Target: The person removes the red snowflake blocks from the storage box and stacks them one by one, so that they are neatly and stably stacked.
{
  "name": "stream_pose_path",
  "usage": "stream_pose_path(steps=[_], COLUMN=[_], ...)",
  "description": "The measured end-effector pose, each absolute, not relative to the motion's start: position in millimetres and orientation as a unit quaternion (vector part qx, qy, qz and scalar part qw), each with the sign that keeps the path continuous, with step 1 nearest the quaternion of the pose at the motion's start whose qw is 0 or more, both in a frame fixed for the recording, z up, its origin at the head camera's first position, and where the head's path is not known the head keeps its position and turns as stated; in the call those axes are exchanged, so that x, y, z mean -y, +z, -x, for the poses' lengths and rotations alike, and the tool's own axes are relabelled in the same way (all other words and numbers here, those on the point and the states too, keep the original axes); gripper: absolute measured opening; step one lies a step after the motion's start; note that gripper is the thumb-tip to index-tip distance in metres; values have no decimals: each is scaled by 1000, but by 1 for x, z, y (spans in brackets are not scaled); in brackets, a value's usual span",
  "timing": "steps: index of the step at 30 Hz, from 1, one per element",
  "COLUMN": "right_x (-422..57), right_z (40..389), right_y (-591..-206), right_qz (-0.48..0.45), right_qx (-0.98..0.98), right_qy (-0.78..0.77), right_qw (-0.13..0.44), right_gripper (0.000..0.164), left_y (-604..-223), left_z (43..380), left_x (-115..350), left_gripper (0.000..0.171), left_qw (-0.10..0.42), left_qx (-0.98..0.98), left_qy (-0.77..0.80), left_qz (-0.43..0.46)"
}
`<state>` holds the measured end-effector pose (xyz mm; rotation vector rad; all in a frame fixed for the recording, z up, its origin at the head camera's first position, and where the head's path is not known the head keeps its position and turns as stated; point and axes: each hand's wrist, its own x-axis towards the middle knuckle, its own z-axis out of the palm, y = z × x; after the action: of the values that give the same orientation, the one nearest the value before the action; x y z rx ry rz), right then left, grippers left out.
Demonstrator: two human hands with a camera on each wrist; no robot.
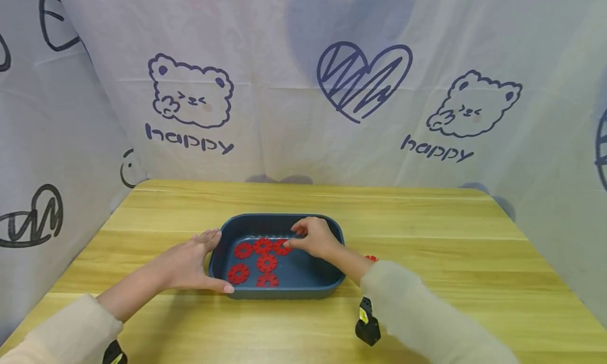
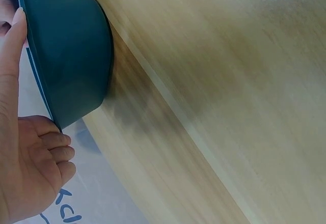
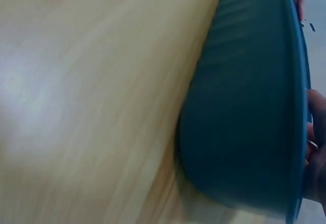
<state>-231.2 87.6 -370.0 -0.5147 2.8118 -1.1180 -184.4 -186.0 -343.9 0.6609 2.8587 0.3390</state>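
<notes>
A dark blue oblong basin (image 1: 303, 293) holds several red interlocking plastic discs (image 1: 238, 273), notched round the edge with a hole in the middle. My left hand (image 1: 194, 264) grips the basin's left end, its thumb on the front rim and its fingers toward the back corner. In the left wrist view, the curled fingers (image 2: 62, 154) meet the rim. My right hand (image 1: 315, 237) reaches inside the basin, thumb tip over a red disc (image 1: 282, 247), with a gap between thumb and forefinger. In the right wrist view, the basin wall (image 3: 244, 112) partly hides that hand.
Another red disc (image 1: 371, 258) lies on the wooden table (image 1: 427, 222) to the right of the basin, mostly hidden by my right forearm. White cloth (image 1: 275, 116) with drawings hangs behind the table and along both sides.
</notes>
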Motion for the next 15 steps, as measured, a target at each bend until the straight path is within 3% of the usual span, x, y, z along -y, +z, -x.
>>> stream_pose_path(steps=[15], right_x=[-74], right_z=[241], right_y=[-388], right_qz=[122], right_qx=[-944], right_qy=[-305], right_qw=[44], right_gripper=[39], left_y=[-345], left_z=[184], left_x=[188], left_gripper=[121], left_qw=[95], left_qx=[-963], left_qy=[122], left_qz=[-219])
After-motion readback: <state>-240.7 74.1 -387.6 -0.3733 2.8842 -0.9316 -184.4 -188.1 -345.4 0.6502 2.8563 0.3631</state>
